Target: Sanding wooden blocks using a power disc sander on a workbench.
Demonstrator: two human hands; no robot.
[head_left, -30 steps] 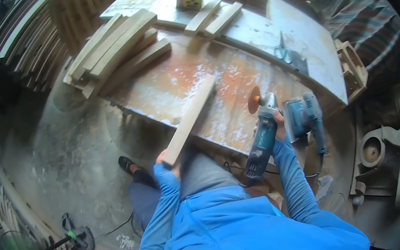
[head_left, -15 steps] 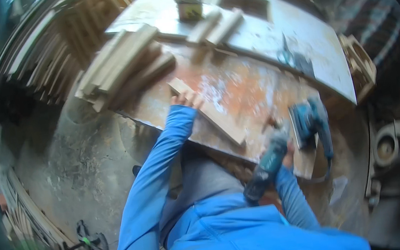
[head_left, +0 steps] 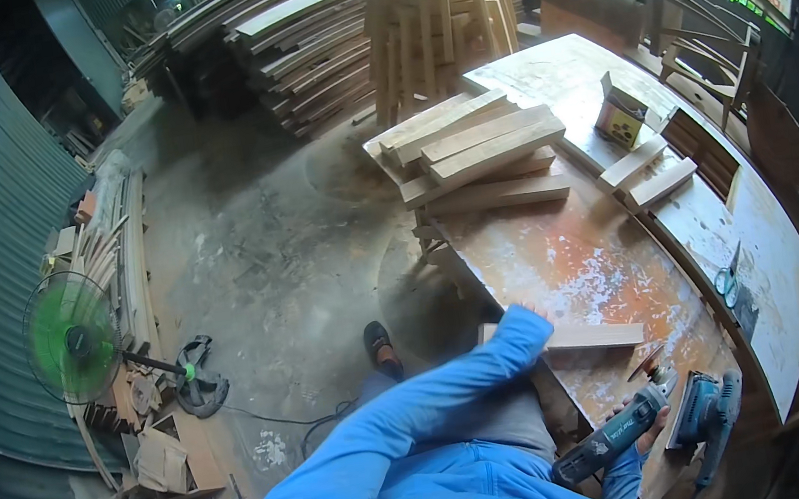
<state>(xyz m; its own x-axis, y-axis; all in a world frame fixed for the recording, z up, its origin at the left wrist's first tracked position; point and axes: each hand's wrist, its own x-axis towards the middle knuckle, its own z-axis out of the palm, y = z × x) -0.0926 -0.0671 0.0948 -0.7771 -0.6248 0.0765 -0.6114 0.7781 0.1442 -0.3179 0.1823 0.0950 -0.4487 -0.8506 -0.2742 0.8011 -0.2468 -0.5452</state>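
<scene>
My left hand (head_left: 535,308) is at the near left edge of the worktable, closed on a pale wooden block (head_left: 595,336). The block lies on the tabletop, one end sticking out past the edge. My sleeve hides most of the fingers. Lower right, my right hand (head_left: 654,431) grips a teal and black angle grinder (head_left: 614,435) from beneath. Its disc (head_left: 645,364) points away from me, just beyond the block's right end. Whether the disc spins cannot be told. Beside the grinder, on its right, rests a teal power sander (head_left: 706,413) with a cord.
Cut blocks (head_left: 492,148) are stacked on the paint-stained table (head_left: 572,257). A white board (head_left: 778,290) carries a tin (head_left: 621,114), two blocks and scissors (head_left: 727,282). Planks and wooden frames (head_left: 437,33) stand behind. A green fan (head_left: 78,337), cable and scrap wood occupy the left floor.
My view has swung, so the table now sits further right and the floor, fan and plank stacks show more. Both hands keep the same things, block and grinder.
</scene>
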